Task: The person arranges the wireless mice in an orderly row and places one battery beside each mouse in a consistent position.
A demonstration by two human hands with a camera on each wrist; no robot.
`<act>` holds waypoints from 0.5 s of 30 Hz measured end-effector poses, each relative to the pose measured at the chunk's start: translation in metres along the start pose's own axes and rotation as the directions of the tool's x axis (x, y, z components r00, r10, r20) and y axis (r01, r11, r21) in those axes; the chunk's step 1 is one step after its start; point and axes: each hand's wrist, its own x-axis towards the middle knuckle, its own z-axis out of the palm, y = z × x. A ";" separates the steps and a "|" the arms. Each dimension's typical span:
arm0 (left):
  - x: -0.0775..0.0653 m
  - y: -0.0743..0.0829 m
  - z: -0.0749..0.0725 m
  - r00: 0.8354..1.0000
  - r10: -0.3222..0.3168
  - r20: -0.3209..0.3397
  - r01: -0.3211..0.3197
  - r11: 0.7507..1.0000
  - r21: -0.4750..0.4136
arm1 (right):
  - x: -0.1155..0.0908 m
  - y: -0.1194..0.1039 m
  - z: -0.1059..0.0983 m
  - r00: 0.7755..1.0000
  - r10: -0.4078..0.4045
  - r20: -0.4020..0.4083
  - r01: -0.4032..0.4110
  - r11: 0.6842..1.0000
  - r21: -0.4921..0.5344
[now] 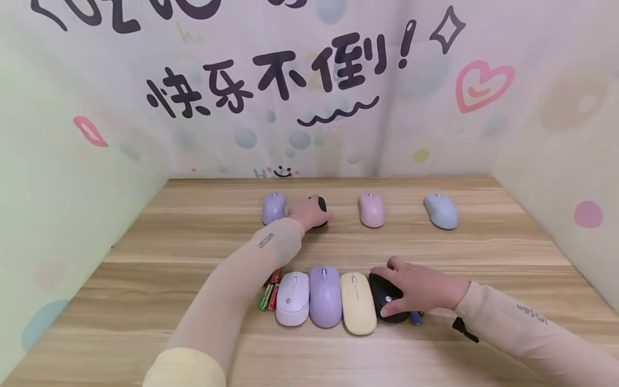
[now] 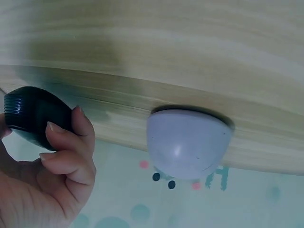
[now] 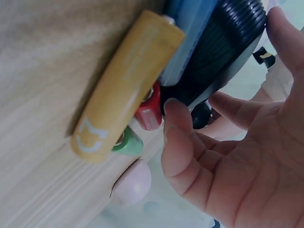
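Your left hand (image 1: 308,213) grips the far black mouse (image 2: 37,114), with thumb and fingers (image 2: 69,164) closed round its sides. It is in the back row, with the far purple mouse (image 1: 274,208) on its left and the pink mouse (image 1: 371,210) on its right; you cannot tell whether it touches the surface (image 1: 401,247). Your right hand (image 1: 420,284) grips the near black mouse (image 1: 381,293) at the right end of the front row, with the thumb on its near side and fingers toward its far end. Right beside that mouse you have a blue battery (image 3: 190,42) and an orange battery (image 3: 126,85), the latter partly covering a red battery (image 3: 151,113) and a green battery (image 3: 129,144) in the right wrist view. Leftward along the front row come your yellow mouse (image 1: 359,306), near purple mouse (image 1: 325,298) and white mouse (image 1: 292,301), side by side. A battery cluster (image 1: 266,297), red and green, lies left of the white one. The pale blue mouse (image 1: 441,211) ends your back row at right. Behind stands a backdrop (image 1: 203,145) with black lettering.
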 end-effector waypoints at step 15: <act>0.027 0.006 0.011 0.999 0.036 -0.002 -0.036 0.994 0.099 | -0.001 -0.001 0.000 1.000 0.010 0.001 -0.010 1.000 0.010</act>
